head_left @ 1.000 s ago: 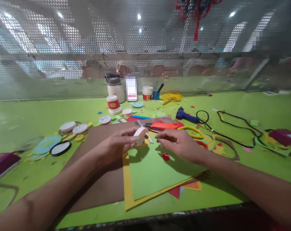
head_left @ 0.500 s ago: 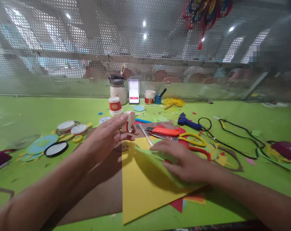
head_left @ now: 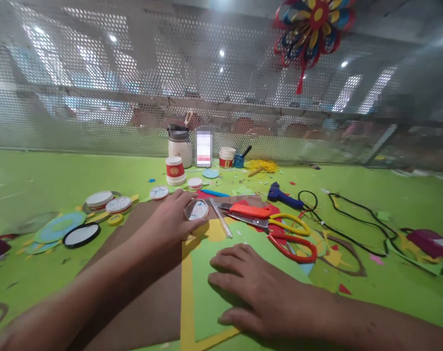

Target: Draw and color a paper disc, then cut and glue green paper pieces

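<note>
Clock-face lid (head_left: 195, 209) is pinched by left hand (head_left: 170, 226), right hand (head_left: 256, 287) spread on green sheet (head_left: 201, 292), blue cup (head_left: 238, 161) holds stick (head_left: 245, 150).

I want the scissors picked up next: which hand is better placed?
Probably right. The right hand lies open and empty on the green sheet, on the same side as the scissors; the left hand is busy, fingers on the round disc.

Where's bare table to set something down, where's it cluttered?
Free: the green table far left, between the perforated screen and the white lids; also back right, between the black cable and that screen. Crowded: centre, from the paper cups to the scissors and glue gun. Left hand grips a clock-face disc; right hand covers the green sheet.
</note>
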The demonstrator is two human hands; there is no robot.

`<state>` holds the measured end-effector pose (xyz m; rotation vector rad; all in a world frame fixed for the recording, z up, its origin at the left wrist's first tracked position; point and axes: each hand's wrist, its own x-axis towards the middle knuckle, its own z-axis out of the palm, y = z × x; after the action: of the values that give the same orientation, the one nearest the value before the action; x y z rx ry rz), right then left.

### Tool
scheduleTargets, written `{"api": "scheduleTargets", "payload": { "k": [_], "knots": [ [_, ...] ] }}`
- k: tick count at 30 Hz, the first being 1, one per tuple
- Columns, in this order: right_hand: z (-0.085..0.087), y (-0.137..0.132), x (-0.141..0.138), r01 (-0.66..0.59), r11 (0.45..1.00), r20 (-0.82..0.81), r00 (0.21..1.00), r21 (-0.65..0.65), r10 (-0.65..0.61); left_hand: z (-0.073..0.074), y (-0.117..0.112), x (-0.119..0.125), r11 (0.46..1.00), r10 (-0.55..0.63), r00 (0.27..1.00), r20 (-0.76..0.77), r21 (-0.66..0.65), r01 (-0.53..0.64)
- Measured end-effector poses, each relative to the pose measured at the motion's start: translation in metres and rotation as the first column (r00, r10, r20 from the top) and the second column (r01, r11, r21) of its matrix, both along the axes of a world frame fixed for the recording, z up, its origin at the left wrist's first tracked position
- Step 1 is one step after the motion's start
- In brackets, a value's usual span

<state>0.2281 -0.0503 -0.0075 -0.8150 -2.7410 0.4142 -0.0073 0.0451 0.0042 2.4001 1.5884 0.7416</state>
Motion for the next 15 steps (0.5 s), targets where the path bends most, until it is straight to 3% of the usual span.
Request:
{"api": "scheduleTargets", "payload": {
  "k": [6,15],
  "knots": [
    [-0.005,0.000,0.001,0.007,1.000,-0.019,1.000,-0.012,-0.007,-0.006,-0.004,0.003,0.996,-0.076,0.995,-0.058,0.052,0.079],
    [-0.005,0.000,0.000,0.010,1.000,-0.011,1.000,-0.002,-0.010,-0.014,-0.006,0.004,0.999,-0.017,0.998,-0.053,0.038,0.019]
  ]
}}
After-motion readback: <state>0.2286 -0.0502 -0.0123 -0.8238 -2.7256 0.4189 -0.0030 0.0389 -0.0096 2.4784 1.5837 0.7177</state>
